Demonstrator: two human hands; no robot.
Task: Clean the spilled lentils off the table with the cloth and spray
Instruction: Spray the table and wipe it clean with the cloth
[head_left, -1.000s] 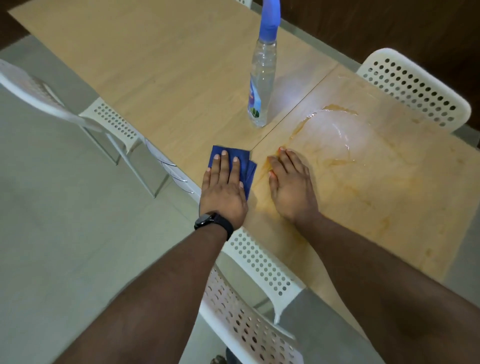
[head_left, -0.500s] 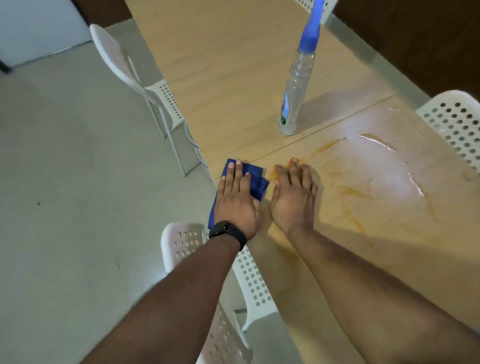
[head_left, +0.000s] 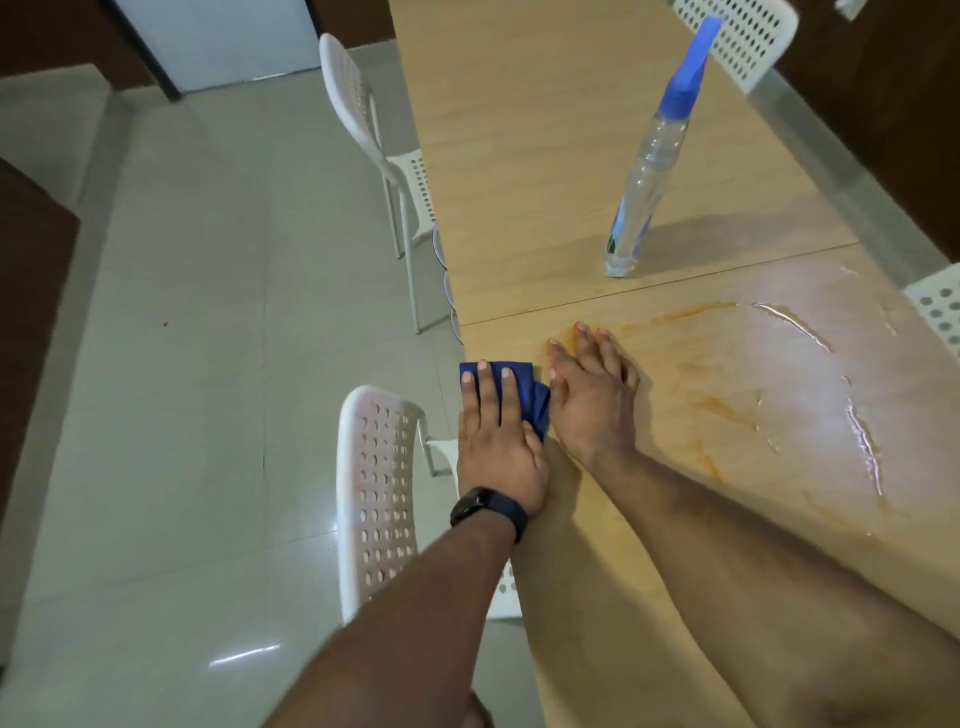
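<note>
A folded blue cloth lies at the left edge of the wooden table, partly past the edge. My left hand presses flat on top of it, hiding most of it; a black band is on that wrist. My right hand lies flat on the table just right of the cloth, fingers together, with orange stain on its fingertips. Orange wet smears and shiny streaks of liquid spread to the right of that hand. A clear spray bottle with a blue nozzle stands farther back.
A white perforated chair stands right under my left hand at the table's edge. Another white chair stands farther along the left side, and two more at the far and right edges. Grey tiled floor lies on the left.
Both hands and the cloth have slid toward me along the table's left edge. The cloth now hangs partly over that edge. The view has swung left, showing more floor.
</note>
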